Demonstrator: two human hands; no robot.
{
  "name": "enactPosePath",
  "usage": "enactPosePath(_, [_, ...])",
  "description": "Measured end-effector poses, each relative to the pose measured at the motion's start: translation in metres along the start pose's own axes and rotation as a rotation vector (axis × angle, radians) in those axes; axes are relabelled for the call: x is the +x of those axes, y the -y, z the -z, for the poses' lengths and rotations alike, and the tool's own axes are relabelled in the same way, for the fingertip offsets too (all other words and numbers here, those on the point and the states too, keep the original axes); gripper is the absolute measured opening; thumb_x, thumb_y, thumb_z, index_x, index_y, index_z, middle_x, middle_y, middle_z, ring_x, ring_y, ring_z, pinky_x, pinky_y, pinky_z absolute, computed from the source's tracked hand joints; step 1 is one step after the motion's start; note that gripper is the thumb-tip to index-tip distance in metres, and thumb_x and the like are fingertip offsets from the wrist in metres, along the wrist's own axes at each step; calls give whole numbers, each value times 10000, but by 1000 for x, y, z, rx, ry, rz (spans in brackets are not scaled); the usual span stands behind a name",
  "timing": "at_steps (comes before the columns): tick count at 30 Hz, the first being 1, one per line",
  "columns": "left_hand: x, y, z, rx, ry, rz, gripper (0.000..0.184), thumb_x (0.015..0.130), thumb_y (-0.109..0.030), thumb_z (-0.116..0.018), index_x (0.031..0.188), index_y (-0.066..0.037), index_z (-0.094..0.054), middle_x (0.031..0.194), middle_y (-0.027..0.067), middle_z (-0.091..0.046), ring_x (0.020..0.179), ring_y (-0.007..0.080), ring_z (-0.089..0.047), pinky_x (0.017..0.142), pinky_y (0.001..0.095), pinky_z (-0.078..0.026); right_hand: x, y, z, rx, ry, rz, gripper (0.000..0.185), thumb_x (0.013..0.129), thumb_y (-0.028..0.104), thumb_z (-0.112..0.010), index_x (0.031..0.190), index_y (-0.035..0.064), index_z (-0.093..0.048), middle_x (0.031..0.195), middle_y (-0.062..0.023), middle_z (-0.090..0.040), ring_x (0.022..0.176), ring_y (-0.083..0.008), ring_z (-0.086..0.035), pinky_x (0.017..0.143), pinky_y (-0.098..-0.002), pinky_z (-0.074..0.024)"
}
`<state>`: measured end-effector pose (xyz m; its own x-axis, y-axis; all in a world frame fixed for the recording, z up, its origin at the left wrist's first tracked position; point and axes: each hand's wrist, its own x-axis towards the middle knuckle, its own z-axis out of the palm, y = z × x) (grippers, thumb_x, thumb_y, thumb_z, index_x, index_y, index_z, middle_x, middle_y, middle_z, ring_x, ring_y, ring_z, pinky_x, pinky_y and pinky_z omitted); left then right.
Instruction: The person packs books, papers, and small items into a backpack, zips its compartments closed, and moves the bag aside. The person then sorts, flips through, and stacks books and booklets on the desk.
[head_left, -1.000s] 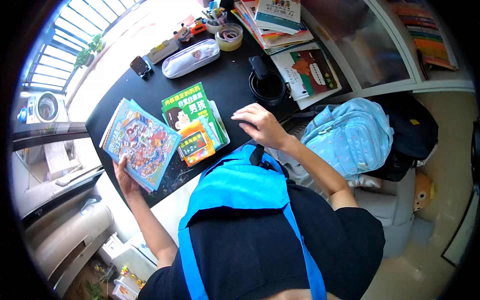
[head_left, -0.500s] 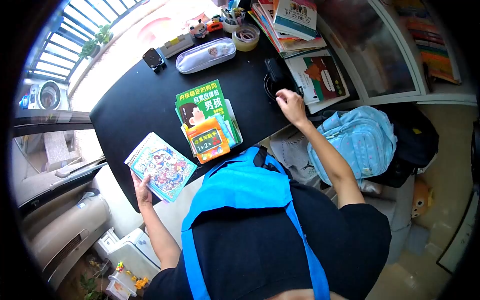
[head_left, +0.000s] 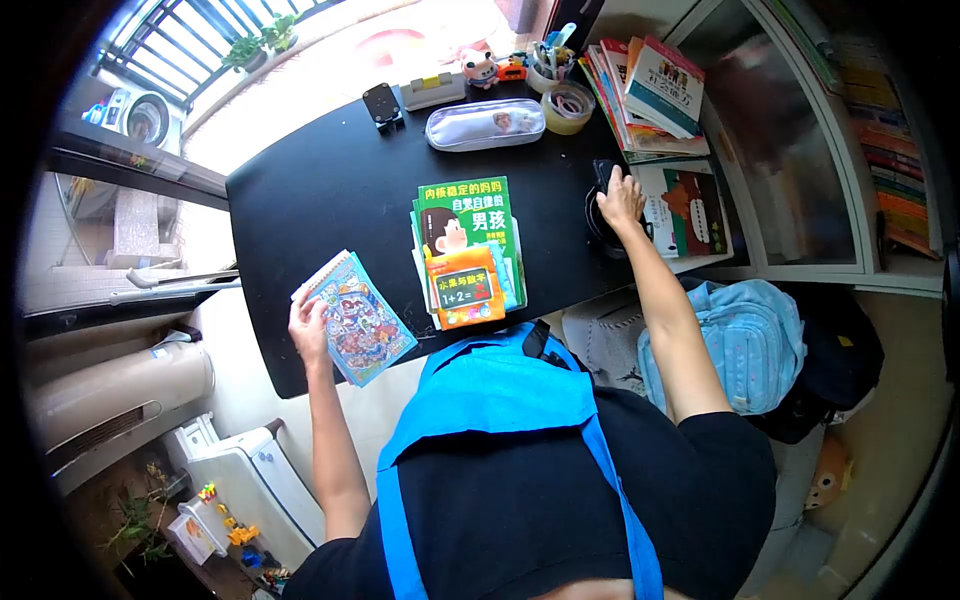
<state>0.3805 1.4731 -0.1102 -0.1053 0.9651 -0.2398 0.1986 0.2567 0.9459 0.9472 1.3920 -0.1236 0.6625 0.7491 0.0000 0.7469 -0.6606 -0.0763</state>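
Observation:
My left hand (head_left: pixel 308 328) is at the left edge of a spiral notebook (head_left: pixel 366 320) with a colourful cartoon cover, its fingers closed on that edge. The notebook is tilted at the desk's front left. On the right, my right hand (head_left: pixel 622 202) grips a black object (head_left: pixel 604 172) with a looped strap or cable; its exact kind is hard to make out. Between my hands sits a stack of books topped by a green book (head_left: pixel 465 205). An orange booklet (head_left: pixel 466 290) lies over its lower part.
On the black desk (head_left: pixel 330 180), a pencil case (head_left: pixel 486 125) lies at the back, near a tape tub (head_left: pixel 568 108) and a pen holder (head_left: pixel 552 65). Piled books (head_left: pixel 662 85) stand back right. A light-blue backpack (head_left: pixel 735 340) is beside the desk, right of me.
My right hand has closed on the black object. My left hand has shifted up along the notebook's edge, and the notebook is turned slightly. The whole view has shifted too.

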Motion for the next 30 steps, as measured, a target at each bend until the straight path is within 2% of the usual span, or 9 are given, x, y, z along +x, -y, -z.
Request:
enactPosePath(4, [-14, -42, -63, -10, 207, -50, 303, 898, -157, -565, 1166, -16, -552, 1023, 106, -622, 851, 140, -635, 750, 244, -501, -1, -1, 5, 146, -134, -12, 617, 706, 261, -688, 1233, 49, -450, 1060, -213, -562, 1013, -388, -515, 893, -461, -419])
enactPosePath(7, [-28, -80, -116, -103, 437, -51, 281, 910, -167, -558, 1147, -16, -564, 991, 106, -639, 830, 145, -640, 750, 267, -514, -16, 36, 37, 574, -200, 68, 603, 697, 251, -688, 1214, 26, -476, 1061, -222, -572, 1004, -353, -530, 873, -438, -431])
enactPosePath(9, [-35, -96, -150, -219, 603, -9, 413, 922, -247, -553, 1249, -11, -463, 1023, 131, -621, 882, 183, -642, 741, 277, -547, -45, 93, 81, 783, -141, 314, 597, 690, 208, -701, 1215, 32, -478, 1080, -211, -571, 993, -339, -534, 870, -427, -431])
enactPosePath(11, [-39, -111, -176, -451, 701, 173, 557, 915, -285, -564, 1349, -47, -308, 1099, 148, -579, 904, 202, -637, 713, 274, -555, -78, 143, 111, 636, -172, 656, 606, 678, 168, -717, 1216, 38, -472, 1060, -187, -572, 976, -328, -537, 863, -416, -440])
enactPosePath(14, [-30, -115, -196, -758, 699, 311, 519, 895, -294, -597, 1297, -96, -334, 1033, 101, -568, 885, 193, -615, 693, 305, -560, -111, 195, 112, 661, -80, 732, 587, 695, 123, -696, 1228, 27, -470, 1110, -197, -556, 1016, -342, -525, 901, -407, -435])
enactPosePath(18, [4, -84, -191, -769, 357, 332, 292, 876, -125, -595, 1140, -78, -479, 995, 54, -583, 913, 201, -602, 767, 374, -529, -132, 213, 94, 752, -22, 806, 629, 701, 98, -694, 1261, -7, -425, 1095, -196, -534, 1000, -349, -514, 897, -408, -431])
enactPosePath(21, [51, -68, -160, -583, 219, 216, 293, 853, -165, -633, 1088, -80, -479, 958, 68, -592, 825, 206, -626, 706, 387, -551, -132, 197, 85, 759, -31, 783, 503, 772, 123, -629, 1228, -15, -469, 1147, -216, -535, 1079, -355, -501, 955, -411, -395])
enactPosePath(25, [121, -29, -118, -369, 48, 171, 329, 826, -130, -675, 1078, -1, -508, 969, 88, -596, 809, 204, -626, 650, 326, -557, -121, 144, 84, 782, -113, 503, 354, 789, 91, -607, 1129, 6, -552, 1101, -176, -570, 1059, -324, -517, 930, -399, -409])
enactPosePath(30, [161, 12, -107, -229, 63, 250, 483, 781, -85, -718, 1181, -7, -459, 1014, 126, -600, 840, 225, -633, 672, 356, -557, -119, 49, 40, 365, -251, 65, 467, 750, 152, -664, 1180, 37, -523, 1152, -130, -550, 1106, -286, -482, 964, -439, -359])
